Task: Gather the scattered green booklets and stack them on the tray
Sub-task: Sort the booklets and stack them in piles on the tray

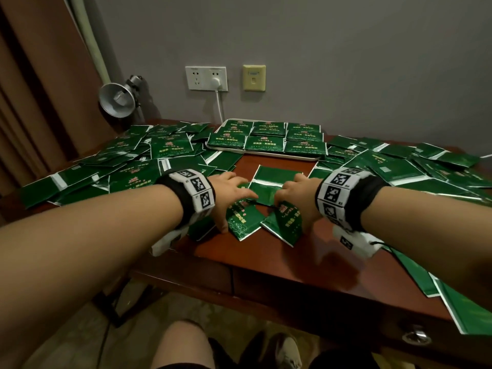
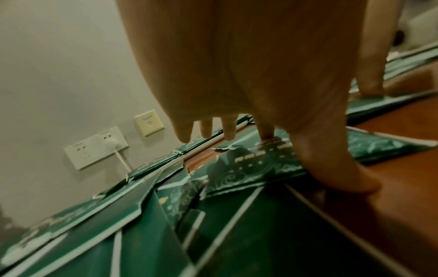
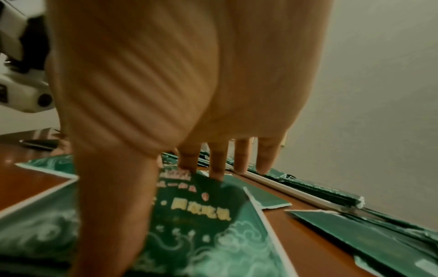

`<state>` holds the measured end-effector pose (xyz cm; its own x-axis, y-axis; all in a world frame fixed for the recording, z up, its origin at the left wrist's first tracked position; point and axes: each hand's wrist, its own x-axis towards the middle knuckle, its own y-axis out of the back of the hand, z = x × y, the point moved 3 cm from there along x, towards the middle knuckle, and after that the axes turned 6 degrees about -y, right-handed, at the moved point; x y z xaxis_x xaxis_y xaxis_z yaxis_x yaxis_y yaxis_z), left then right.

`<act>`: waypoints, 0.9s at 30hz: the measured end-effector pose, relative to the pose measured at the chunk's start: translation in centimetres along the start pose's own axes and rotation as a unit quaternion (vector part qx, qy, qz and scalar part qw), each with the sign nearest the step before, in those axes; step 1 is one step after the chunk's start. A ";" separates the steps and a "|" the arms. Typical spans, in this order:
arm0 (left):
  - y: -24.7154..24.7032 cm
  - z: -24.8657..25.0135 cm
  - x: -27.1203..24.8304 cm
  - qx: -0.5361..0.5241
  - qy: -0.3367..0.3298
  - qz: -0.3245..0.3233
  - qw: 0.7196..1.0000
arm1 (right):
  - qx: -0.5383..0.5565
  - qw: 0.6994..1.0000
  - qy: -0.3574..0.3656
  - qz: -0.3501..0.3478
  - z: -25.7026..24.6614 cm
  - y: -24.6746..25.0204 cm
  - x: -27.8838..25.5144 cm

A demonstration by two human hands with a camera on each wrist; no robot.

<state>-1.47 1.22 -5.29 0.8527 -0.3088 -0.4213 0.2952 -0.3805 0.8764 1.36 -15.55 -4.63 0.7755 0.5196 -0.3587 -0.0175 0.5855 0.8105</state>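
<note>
Two printed green booklets lie side by side on the red-brown table (image 1: pixel 269 265) under my hands. My left hand (image 1: pixel 237 211) spans the left booklet (image 1: pixel 243 225): its index fingertip (image 2: pixel 267 135) presses the print and the thumb touches the near edge, fingers straight. My right hand (image 1: pixel 292 217) pinches the right booklet (image 1: pixel 287 230), which bows up between thumb and fingers (image 3: pixel 189 165). A plain green booklet (image 1: pixel 277 177) lies just beyond both hands. The white tray (image 1: pixel 298 156) at the back holds several neat stacks of booklets.
Loose booklets are heaped on the left (image 1: pixel 127 161) and on the right (image 1: pixel 399 166), and some overhang the front right edge (image 1: pixel 466 304). A desk lamp (image 1: pixel 117 99) stands at the back left. A plugged wall socket (image 1: pixel 206 78) is behind the tray.
</note>
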 end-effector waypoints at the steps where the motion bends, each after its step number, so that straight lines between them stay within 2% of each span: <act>1: 0.0 -0.2 0.4 0.014 -0.005 -0.012 1.000 | 0.000 1.000 0.000 0.001 0.1 0.0 0.1; 4: 0.4 -0.3 0.9 0.045 -0.028 -0.017 0.998 | 0.014 1.000 -0.007 0.025 0.7 -0.3 0.4; 6: 0.6 -0.2 1.3 0.050 -0.035 0.000 0.998 | 0.065 0.997 -0.012 0.037 1.0 -0.9 0.3; 10: 0.3 -0.1 1.6 0.006 -0.034 0.054 0.998 | 0.147 0.988 -0.020 0.029 1.4 -2.0 -0.1; 13: -0.3 0.2 1.5 -0.054 -0.028 0.081 0.995 | 0.152 0.987 -0.041 0.003 1.6 -2.4 -0.3; 16: -0.7 0.2 1.0 -0.087 -0.020 0.092 0.992 | 0.152 0.986 -0.057 0.027 1.8 -2.3 -0.1; 21: 0.8 -2.9 0.0 -0.104 0.028 0.103 0.989 | 0.214 0.971 -0.074 0.074 3.7 -0.2 0.7; 27: 4.1 -8.8 0.6 -0.119 0.079 0.140 0.980 | 0.212 0.965 -0.127 0.093 7.3 2.1 3.9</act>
<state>4.04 7.12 0.11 0.9651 -0.2266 -0.1312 0.1158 -0.0798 0.9901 8.99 -16.81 -0.95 0.9140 0.3909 -0.1083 0.0476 0.1617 0.9857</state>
